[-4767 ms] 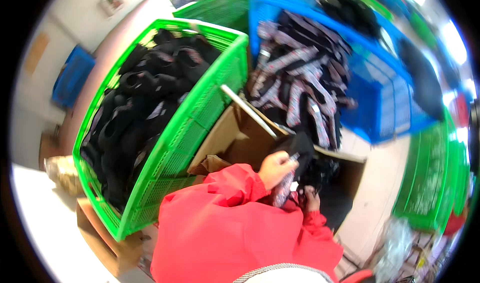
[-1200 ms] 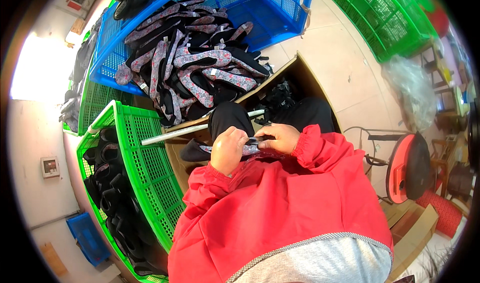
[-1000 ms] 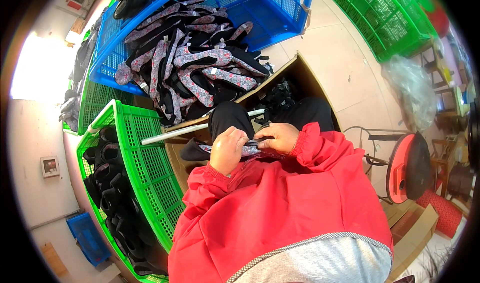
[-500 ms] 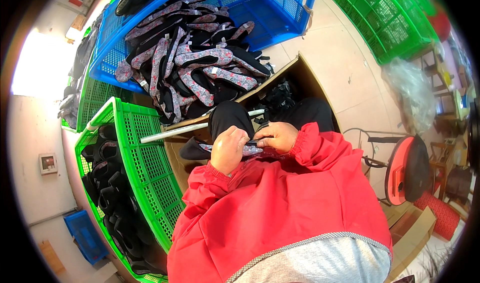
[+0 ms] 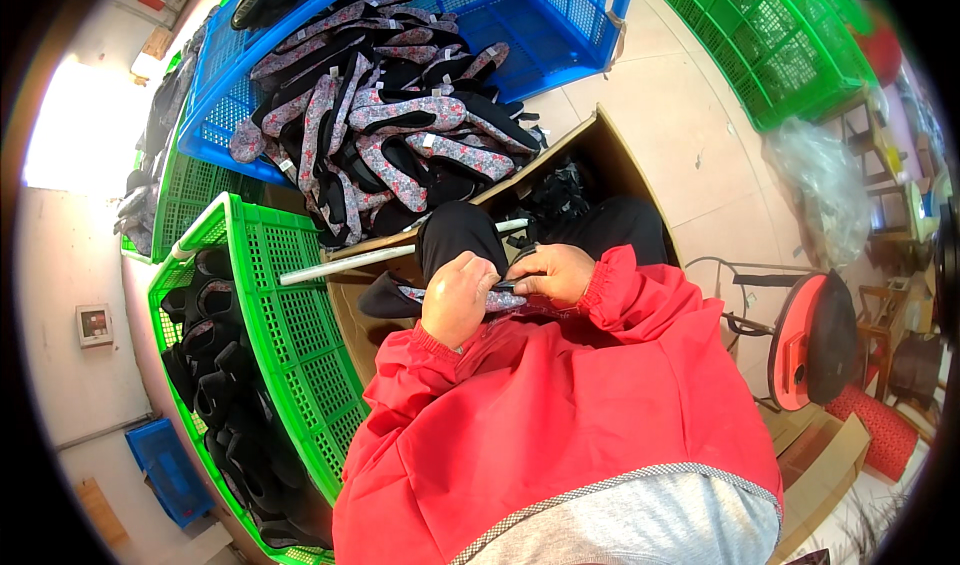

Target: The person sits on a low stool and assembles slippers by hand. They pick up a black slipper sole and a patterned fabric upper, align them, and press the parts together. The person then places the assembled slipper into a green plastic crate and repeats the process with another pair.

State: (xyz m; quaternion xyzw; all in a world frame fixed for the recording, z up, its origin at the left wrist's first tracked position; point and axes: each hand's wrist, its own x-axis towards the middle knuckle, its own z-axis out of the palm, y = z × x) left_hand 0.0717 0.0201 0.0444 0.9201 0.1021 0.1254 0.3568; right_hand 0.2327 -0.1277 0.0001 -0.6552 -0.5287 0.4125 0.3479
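Both hands grip one flat shoe upper (image 5: pixel 385 295), black outside with a flowered lining, held across my lap. My left hand (image 5: pixel 456 300) closes on its middle, and the black toe end sticks out to the left. My right hand (image 5: pixel 556 272) pinches the other end, with a small dark object between the fingers. Red sleeves cover both forearms. Behind my knees lies an open cardboard box (image 5: pixel 592 140) with black pieces inside.
A blue crate (image 5: pixel 560 25) ahead holds several flowered and black uppers. A green crate (image 5: pixel 300 335) at my left holds black pieces. Empty green crates (image 5: pixel 790 45) stand at the upper right. A red stool (image 5: pixel 800 340) is at my right, and a white rod (image 5: pixel 340 263) lies on the box edge.
Nearly five seconds ago I was leaning over the box with black pieces in hand. Over the last second both hands have stayed on the upper with only slight finger movement.
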